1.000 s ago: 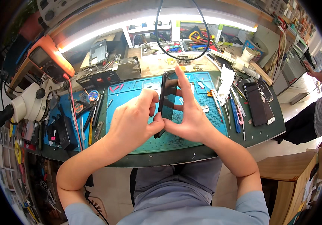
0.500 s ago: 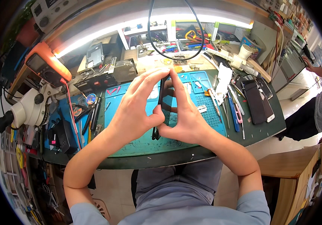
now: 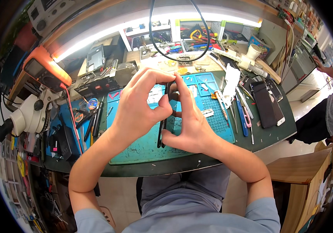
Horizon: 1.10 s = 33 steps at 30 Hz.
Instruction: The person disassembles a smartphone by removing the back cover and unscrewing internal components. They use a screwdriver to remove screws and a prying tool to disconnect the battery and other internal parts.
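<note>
Both hands hold a thin black phone (image 3: pixel 161 134) on edge above the blue work mat (image 3: pixel 131 153), its narrow side turned up at me. My left hand (image 3: pixel 137 105) is closed on its left side, with the fingertips at the far end and the thumb pressed near the middle. On the other side, my right hand (image 3: pixel 193 128) has its fingers stretched along to the far end and its thumb at the near part. A dark glossy face shows between the right thumb and fingers. The rest of the phone is hidden by the hands.
Right of the mat lie a blue-handled tool (image 3: pixel 244 122), tweezers, a screwdriver and dark phones (image 3: pixel 262 105). A black cable loop (image 3: pixel 151 35) hangs over the bench. At left are an orange multimeter (image 3: pixel 42 68) and a white microscope (image 3: pixel 26 114). Another person stands far right.
My left thumb has slid farther up the phone's side, and the left fingers are more bent. My right hand keeps about the same grip. The whole view has shifted slightly.
</note>
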Motion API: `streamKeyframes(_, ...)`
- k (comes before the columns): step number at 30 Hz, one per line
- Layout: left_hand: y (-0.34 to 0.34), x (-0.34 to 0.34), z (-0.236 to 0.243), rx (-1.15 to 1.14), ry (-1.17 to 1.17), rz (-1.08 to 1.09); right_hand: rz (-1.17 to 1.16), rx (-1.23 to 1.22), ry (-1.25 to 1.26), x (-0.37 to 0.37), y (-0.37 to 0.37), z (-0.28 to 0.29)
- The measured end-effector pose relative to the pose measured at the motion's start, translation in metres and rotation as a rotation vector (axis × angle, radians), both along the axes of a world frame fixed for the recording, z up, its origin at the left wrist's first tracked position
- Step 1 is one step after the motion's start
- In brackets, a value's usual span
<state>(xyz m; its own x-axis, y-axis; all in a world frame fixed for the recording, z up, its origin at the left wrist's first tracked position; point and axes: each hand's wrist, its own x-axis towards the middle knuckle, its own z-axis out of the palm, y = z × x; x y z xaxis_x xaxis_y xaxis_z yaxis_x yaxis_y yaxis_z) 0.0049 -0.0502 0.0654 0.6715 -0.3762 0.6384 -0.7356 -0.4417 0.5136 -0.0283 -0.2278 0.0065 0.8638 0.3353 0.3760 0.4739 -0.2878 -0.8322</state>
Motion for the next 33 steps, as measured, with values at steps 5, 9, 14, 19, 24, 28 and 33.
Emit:
streamKeyframes(5,-0.003,0.001,0.006,-0.010,0.038,0.027,-0.027,-0.043,-0.013,-0.001,0.001,0.000)
streamKeyframes(9,-0.004,0.007,0.008,-0.042,0.051,0.026,-0.021,-0.001,-0.024,0.000,0.003,-0.004)
streamKeyframes(14,-0.003,0.010,0.008,-0.076,0.135,-0.001,0.031,0.135,0.041,0.002,0.001,-0.004)
streamKeyframes(19,0.007,0.023,-0.016,-0.471,0.296,-0.066,0.310,0.730,0.679,0.019,-0.016,0.016)
streamKeyframes(24,0.014,0.029,-0.041,-0.500,0.651,-0.139,0.585,0.898,0.733,0.028,-0.029,0.020)
streamKeyframes(28,0.013,0.020,-0.045,-0.581,0.718,-0.254,0.580,0.920,0.794,0.033,-0.030,0.010)
streamKeyframes(33,0.033,0.023,-0.050,-0.580,0.797,-0.184,0.674,0.858,0.921,0.043,-0.035,0.002)
